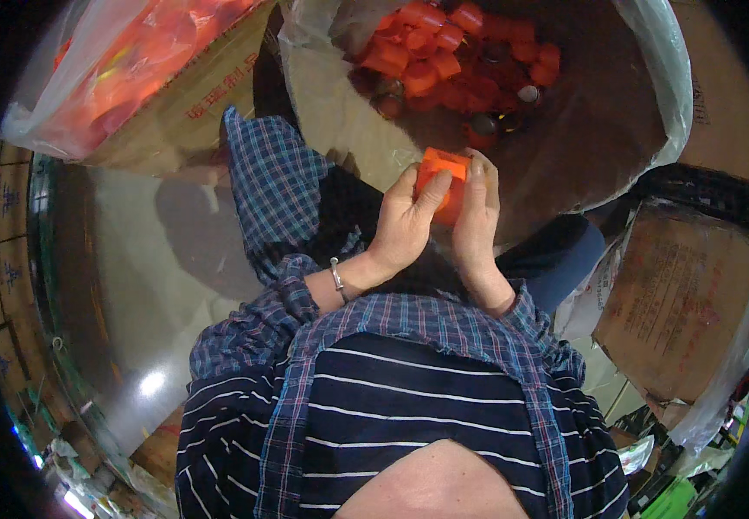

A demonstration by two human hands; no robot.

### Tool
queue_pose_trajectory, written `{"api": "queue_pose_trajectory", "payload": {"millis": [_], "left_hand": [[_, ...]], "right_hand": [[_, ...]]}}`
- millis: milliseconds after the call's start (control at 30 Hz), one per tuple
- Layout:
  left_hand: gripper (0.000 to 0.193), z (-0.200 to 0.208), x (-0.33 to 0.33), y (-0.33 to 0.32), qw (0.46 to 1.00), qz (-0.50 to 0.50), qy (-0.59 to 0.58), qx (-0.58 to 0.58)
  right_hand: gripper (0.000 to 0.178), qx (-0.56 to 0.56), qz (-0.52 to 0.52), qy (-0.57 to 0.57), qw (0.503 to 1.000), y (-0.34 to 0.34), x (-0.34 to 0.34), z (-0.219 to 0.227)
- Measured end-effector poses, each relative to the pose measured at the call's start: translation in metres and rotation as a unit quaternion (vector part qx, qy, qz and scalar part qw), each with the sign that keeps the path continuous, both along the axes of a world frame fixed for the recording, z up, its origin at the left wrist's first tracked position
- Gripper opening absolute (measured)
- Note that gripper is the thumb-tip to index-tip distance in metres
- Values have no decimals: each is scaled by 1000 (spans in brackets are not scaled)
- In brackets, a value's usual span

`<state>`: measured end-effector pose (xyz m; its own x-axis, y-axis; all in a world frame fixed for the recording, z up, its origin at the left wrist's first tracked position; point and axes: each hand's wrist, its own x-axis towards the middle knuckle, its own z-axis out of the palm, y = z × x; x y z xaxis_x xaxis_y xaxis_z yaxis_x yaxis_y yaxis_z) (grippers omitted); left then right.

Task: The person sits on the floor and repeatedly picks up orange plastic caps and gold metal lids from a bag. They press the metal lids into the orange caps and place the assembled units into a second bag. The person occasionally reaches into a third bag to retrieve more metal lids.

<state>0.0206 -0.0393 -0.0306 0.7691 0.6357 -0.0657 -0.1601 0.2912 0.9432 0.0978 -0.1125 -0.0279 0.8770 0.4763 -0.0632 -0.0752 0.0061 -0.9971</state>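
Observation:
Between my two hands is an orange plastic piece (pixel 451 206), roughly box-shaped, held upright over my lap. My left hand (pixel 405 221) grips its left side, the thumb pressed onto its front face. On its right side lies my right hand (pixel 476 216), fingers closed along the edge. Just beyond my hands, a large plastic-lined carton (pixel 599 156) holds a heap of orange cup-like pieces (pixel 422 78). A few dark or metallic round parts (pixel 484 124) are mixed in with them. The underside of the held piece is hidden by my hands.
At the upper left, a clear plastic bag (pixel 132 69) of orange pieces rests on a cardboard box (pixel 193 108). Another cardboard box (pixel 681 294) stands at the right beside my knee. Stacked cartons (pixel 11 268) line the far left, past the shiny floor (pixel 154 320).

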Motion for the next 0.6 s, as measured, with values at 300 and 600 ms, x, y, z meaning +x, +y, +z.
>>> {"api": "queue_pose_trajectory", "payload": {"millis": [300,600], "left_hand": [[39,-4,-7,18,951,49,-14,-305],[42,147,-74,222,724,353,105,583]], "right_hand": [[51,-97,108,-294,945,0,4,-24],[38,-199,226,-180,936,-17,32,-40]]}}
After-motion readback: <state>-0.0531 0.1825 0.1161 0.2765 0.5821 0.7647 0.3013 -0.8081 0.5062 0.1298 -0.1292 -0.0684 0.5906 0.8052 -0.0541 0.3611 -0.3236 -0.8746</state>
